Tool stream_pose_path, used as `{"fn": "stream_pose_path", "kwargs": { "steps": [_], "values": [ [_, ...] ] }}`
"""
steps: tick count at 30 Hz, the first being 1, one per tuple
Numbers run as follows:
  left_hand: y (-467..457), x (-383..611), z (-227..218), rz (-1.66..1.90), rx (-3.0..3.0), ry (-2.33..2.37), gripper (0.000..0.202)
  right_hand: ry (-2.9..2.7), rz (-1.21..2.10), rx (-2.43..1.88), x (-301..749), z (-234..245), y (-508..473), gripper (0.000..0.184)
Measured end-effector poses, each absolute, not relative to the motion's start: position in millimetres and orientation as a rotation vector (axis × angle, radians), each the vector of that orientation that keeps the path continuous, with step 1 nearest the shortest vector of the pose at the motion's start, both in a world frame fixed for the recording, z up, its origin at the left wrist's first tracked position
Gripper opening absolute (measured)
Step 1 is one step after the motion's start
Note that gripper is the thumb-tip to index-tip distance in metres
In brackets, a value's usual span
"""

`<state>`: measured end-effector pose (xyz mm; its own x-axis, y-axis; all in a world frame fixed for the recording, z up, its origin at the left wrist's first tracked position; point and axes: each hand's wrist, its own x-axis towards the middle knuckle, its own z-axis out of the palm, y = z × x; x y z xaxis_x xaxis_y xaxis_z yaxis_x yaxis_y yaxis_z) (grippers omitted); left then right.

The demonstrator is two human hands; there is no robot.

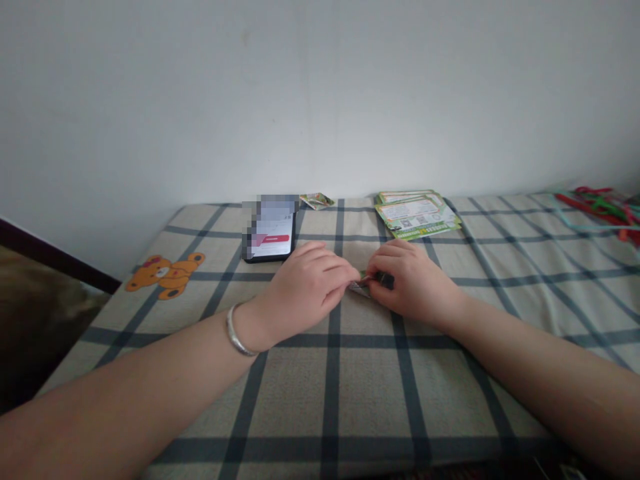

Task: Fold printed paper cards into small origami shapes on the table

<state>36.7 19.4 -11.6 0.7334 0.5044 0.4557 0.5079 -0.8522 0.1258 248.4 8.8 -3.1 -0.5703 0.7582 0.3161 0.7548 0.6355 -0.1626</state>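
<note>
My left hand (316,279), with a silver bangle on its wrist, is closed, its fingertips pinching the left edge of a small shiny packet (360,288). Most of that packet is hidden by my fingers, so its full shape cannot be told. My right hand (411,283) is curled around the packet's other side. A small dark, block-like piece (384,280) shows between its fingers; I cannot make out what it is. Both hands rest just above the checked tablecloth, fingertips close together.
A phone (273,245) lies behind my left hand, with a crumpled green wrapper (317,200) beside it. Several green-and-white cards (417,215) are stacked near the wall. A bear sticker (165,275) is at left; colourful strips (605,207) lie far right on the checked tablecloth (300,400).
</note>
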Motion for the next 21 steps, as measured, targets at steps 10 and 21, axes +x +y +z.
{"fn": "stream_pose_path", "kwargs": {
  "steps": [10,21],
  "values": [
    [19.4,36.2,-11.1,-0.648,-2.909,-1.043,0.008,-2.576,0.292,-0.961,267.7,-1.4,18.7,0.022],
    [24.3,34.9,-15.4,-0.706,-2.991,-0.918,0.01,-2.578,0.13,-0.922,265.0,-7.5,18.1,0.025]
  ]
}}
